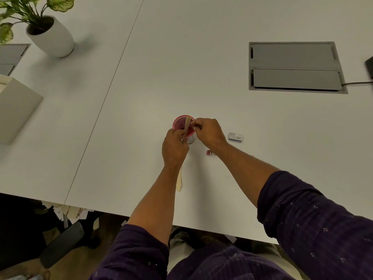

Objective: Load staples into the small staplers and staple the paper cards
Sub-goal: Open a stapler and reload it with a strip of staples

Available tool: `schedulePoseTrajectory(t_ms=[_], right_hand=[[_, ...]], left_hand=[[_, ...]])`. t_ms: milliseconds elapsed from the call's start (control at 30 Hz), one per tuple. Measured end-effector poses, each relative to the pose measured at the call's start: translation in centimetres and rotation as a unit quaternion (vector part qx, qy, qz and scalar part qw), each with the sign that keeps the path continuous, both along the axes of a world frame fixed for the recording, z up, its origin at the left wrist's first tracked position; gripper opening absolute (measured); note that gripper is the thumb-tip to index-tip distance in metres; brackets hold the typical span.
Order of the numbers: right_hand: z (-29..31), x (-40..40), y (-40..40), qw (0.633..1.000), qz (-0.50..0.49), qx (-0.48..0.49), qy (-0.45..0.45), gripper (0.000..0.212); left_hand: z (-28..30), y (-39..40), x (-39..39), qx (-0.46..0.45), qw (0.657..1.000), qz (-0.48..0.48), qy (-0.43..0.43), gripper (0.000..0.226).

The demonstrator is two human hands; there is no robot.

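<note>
Both hands – left [174, 147], right [210, 132] – pinching paper card [187, 125] over red cup [180, 122].

Counter [201, 57]: plain white. Cup [182, 123]: pink-red, scalloped rim. Paper strip [187, 123]: tan. Strip lying by the counter edge [179, 181]: cream. Small box [235, 137]: white and grey, yellowish label. Sleeves [314, 219]: dark purple, tiny pale diamond motifs. Cable hatch [295, 66]: grey. Pot [53, 37]: white; leaves [60, 3] green, mottled cream.

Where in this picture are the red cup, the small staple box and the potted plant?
red cup [180, 121]: head view, on its scalloped rim.
staple box [235, 137]: head view, on its top face.
potted plant [53, 38]: head view, on the white pot's side.
</note>
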State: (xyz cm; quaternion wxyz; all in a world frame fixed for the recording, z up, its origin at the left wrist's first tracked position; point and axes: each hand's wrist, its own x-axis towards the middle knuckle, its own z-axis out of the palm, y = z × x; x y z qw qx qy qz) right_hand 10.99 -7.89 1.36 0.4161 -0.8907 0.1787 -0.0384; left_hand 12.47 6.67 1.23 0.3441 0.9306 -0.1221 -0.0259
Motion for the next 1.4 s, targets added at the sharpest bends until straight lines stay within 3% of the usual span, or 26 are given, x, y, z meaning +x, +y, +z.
schedulePoseTrajectory(t_ms=[300,533,833,1033,1167,1400], right_hand=[[0.0,-2.0,-1.4,0.999,-0.010,-0.007,-0.040,0.013],[-0.9,-5.7,-4.5,0.997,0.031,-0.069,-0.002,0.014],[-3.7,-9.1,-10.2,0.988,-0.090,-0.079,0.095,0.029],[-4.4,-9.6,-12.6,0.981,-0.088,-0.054,0.165,0.047],[-4.7,-9.4,-12.6,0.974,-0.041,-0.095,0.204,0.033],[-5.2,-9.2,-12.8,0.968,-0.027,-0.148,0.201,0.030]], left_hand=[[0.1,-1.5,-1.1,-0.035,0.998,-0.014,-0.058,0.015],[-0.4,-5.1,-2.2,-0.029,0.989,-0.105,-0.104,0.005],[-1.9,-10.1,-2.3,0.075,0.977,-0.198,0.000,0.014],[-2.9,-12.4,-2.6,0.098,0.973,-0.201,0.052,0.025],[-3.4,-13.3,-2.6,0.111,0.962,-0.241,0.059,0.044],[-4.4,-14.3,-2.7,0.192,0.937,-0.292,0.012,0.038]])
